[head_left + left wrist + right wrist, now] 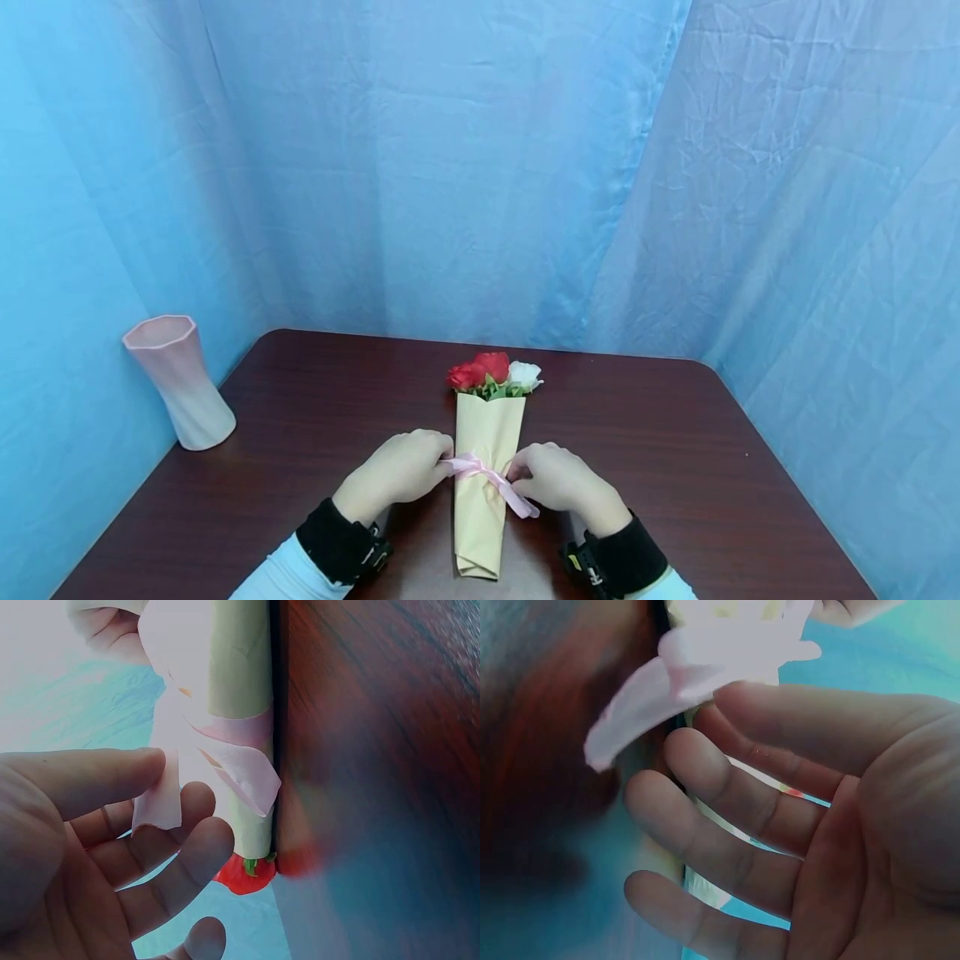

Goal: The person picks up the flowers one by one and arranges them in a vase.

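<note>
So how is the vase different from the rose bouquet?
The vase stands upright near the left edge of the table, while the rose bouquet lies flat. The vase fades from pink to white, but the bouquet has cream wrapping tied round with a pink ribbon. No flowers poke out of the vase; red roses and a white flower poke out of the bouquet. Both have some pink.

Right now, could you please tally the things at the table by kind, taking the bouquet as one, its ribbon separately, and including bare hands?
Vase: 1
Bouquet: 1
Ribbon: 1
Hands: 2, left hand and right hand
Total: 5
</note>
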The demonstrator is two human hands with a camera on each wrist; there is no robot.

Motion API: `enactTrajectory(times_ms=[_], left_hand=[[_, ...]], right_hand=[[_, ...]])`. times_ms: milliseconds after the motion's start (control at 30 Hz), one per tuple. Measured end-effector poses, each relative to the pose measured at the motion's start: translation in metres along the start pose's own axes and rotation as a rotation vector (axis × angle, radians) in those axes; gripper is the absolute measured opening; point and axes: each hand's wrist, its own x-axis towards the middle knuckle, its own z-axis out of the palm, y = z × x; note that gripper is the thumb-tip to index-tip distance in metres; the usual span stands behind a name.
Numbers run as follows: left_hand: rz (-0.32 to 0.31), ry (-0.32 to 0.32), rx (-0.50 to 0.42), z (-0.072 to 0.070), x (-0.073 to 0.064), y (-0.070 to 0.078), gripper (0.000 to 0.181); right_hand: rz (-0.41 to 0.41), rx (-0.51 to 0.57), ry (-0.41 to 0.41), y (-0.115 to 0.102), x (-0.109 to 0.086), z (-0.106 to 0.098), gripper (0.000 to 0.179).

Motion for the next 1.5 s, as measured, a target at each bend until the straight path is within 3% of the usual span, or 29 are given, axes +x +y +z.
enactTrajectory(times_ms=[567, 767, 967, 1167, 1500], left_hand=[[0.008, 0.014, 0.004, -0.002, 0.0, 0.002, 0.026], [0.028, 0.049, 0.01, -0.003, 0.001, 0.003, 0.02], [0.032, 0.071, 0.008, -0.004, 0.001, 0.005, 0.011], [0.024, 0.085, -0.007, -0.004, 0.002, 0.004, 0.012], [0.07, 0.201, -0.019, -0.004, 0.001, 0.0, 0.027]], right_hand=[[-0.012, 0.023, -0.014, 0.0, 0.001, 0.002, 0.024], [-0.031, 0.065, 0.04, 0.002, -0.002, -0.004, 0.016], [-0.057, 0.041, 0.116, 0.005, -0.003, -0.008, 0.013], [-0.049, 0.049, 0.14, 0.003, -0.004, -0.013, 0.011], [-0.059, 0.138, 0.069, 0.002, -0.005, -0.017, 0.015]])
